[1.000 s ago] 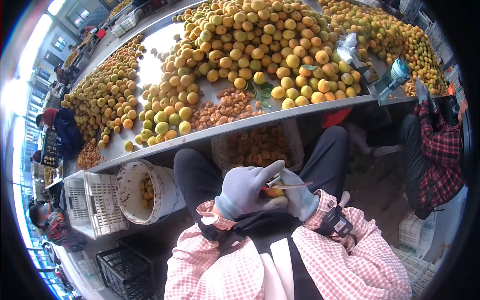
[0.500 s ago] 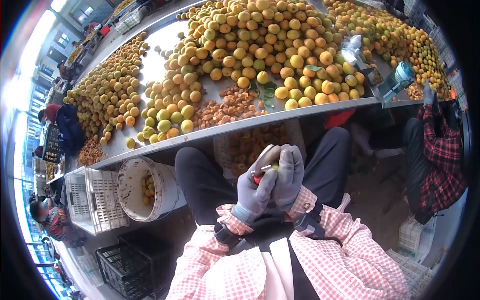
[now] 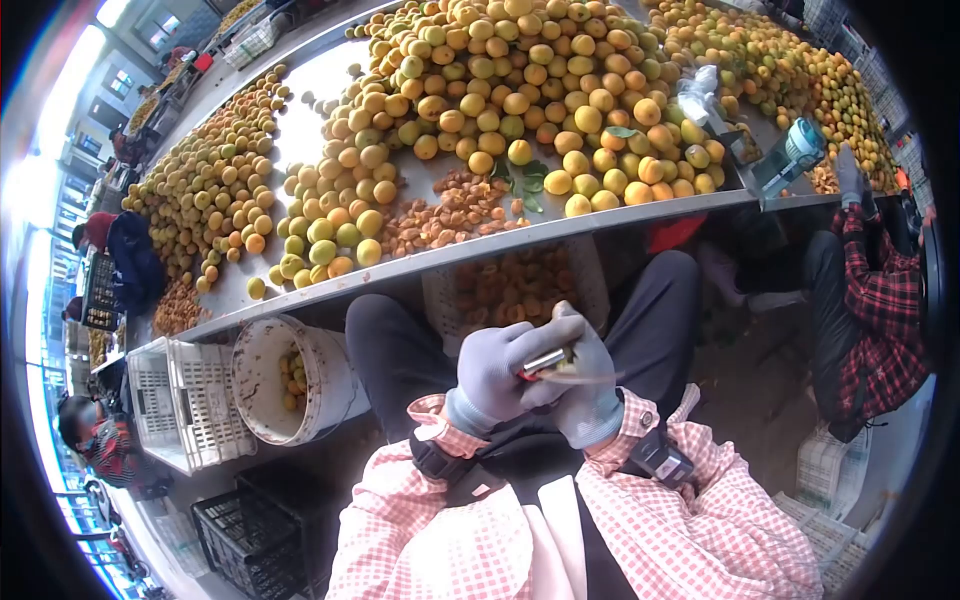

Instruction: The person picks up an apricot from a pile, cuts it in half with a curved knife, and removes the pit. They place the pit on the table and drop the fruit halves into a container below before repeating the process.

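Note:
My left hand (image 3: 488, 372), in a grey glove, is closed around a small metal tool (image 3: 546, 362) with a red part near the fingers. A thin, motion-blurred strip juts from the tool toward the right. Against it my right hand (image 3: 588, 390), gloved too, is closed with the fingers curled; a sliver of yellow-green fruit, apparently an apricot, shows between the hands, mostly hidden. Both hands are together above my lap. Just beyond them, under the table edge, a crate (image 3: 599, 290) holds halved apricots (image 3: 515, 290).
A metal table (image 3: 420, 264) bears heaped apricots (image 3: 540, 75) and a pile of apricot pieces (image 3: 450, 212). To the left stand a white bucket (image 3: 262, 400) and a white crate (image 3: 160, 415). A bottle (image 3: 793, 155) lies right, near a co-worker in a plaid sleeve (image 3: 868, 265).
My hands have turned and shifted slightly, the left rolling over so its back faces up. The metal tool now points right. My right wrist has moved a little right and down.

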The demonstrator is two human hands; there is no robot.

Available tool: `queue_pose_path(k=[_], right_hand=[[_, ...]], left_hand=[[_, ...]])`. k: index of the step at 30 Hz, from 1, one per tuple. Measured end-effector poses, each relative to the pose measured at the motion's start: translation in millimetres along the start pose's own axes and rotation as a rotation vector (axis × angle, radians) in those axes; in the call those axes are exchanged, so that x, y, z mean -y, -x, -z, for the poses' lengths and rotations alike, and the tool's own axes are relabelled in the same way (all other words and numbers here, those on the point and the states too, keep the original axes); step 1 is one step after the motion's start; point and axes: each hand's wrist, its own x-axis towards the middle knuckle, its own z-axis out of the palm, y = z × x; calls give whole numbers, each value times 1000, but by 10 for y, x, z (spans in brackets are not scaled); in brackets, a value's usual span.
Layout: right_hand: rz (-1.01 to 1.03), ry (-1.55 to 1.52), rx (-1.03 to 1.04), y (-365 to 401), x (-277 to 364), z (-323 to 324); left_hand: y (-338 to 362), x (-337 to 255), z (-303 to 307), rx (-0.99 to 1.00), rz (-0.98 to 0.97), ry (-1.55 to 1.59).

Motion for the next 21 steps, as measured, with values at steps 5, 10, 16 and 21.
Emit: queue_pose_path(k=[5, 10, 16, 21], right_hand=[[676, 614, -203, -21, 310, -428], [717, 392, -35, -209, 253, -353], [691, 578, -35, -343, 87, -68], [563, 529, -117, -385, 22, -30]], left_hand=[[6, -199, -286, -209, 236, 647], [74, -165, -435, -396, 617, 865], [96, 48, -626, -522, 674, 1391], [119, 124, -516, -441, 801, 1381]])
